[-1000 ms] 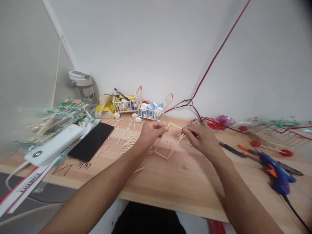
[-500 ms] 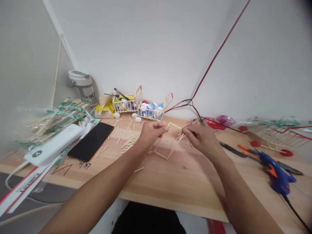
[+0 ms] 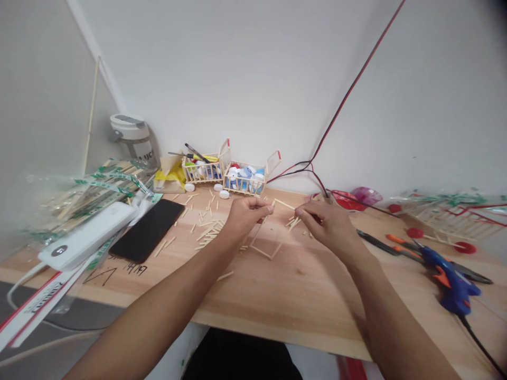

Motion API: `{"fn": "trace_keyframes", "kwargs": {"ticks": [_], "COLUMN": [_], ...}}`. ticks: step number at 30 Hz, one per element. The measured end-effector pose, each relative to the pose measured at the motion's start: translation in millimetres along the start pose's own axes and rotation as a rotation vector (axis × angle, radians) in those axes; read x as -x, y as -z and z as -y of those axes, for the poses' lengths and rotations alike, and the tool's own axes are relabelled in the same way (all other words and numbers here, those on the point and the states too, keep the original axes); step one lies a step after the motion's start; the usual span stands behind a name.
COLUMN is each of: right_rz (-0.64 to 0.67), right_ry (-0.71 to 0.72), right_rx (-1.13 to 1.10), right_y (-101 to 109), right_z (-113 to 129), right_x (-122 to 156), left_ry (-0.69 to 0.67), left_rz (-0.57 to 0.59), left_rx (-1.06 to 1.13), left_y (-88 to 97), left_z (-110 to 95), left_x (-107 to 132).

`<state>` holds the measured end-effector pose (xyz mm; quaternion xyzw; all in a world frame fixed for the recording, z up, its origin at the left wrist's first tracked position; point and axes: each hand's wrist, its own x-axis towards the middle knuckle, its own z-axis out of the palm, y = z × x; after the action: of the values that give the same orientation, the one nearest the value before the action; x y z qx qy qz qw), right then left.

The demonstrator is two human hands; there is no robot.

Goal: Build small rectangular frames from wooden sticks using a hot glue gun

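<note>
While the left hand (image 3: 247,212) pinches the stick frame (image 3: 264,238) by its top, bottom edge on the counter (image 3: 301,287), grip lightly: thin joints likely rack. Right hand (image 3: 327,224) is pinched closed just beside it; contents unclear.

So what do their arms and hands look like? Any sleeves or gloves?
Both arms are bare, with no sleeves in view. The left hand and right hand wear no gloves, and no watch, bracelet or ring shows.

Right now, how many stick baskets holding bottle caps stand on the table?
2: the left basket and the right basket, side by side at the wall. More may be hidden.
</note>
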<state>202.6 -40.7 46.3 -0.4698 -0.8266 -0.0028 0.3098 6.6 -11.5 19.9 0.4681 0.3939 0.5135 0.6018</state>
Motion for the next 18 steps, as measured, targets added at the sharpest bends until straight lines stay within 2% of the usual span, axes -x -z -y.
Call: {"fn": "trace_keyframes", "kwargs": {"ticks": [18], "right_rz": [0.009], "right_ry": [-0.003], "right_rx": [0.002], "right_y": [-0.4], "right_z": [-0.7], "right_x": [-0.1], "left_ry": [0.001], "left_rz": [-0.003], "left_rx": [-0.006], "left_y": [-0.5], "left_z": [-0.6], "left_x": [0.4]}}
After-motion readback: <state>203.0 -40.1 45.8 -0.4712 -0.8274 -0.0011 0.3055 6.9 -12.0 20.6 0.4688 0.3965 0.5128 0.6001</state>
